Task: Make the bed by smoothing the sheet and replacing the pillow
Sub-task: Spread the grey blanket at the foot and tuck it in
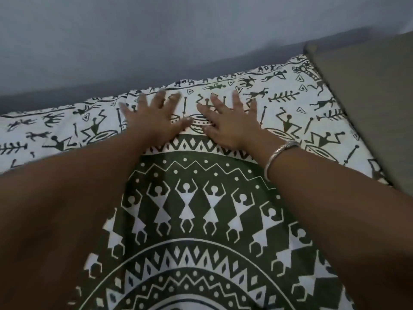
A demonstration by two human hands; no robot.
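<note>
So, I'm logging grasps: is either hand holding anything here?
Nothing is held: left hand and right hand lie flat, fingers spread, on the sheet.

Bed covered by white cotton sheet (201, 220) with green tribal-figure print; both palms flat on it.

the scene is lit dimly and evenly, without glare. the left hand (154, 118) and fingertips are smeared by motion blur; straight lines are bent by wide-angle distortion at the edges.
</note>
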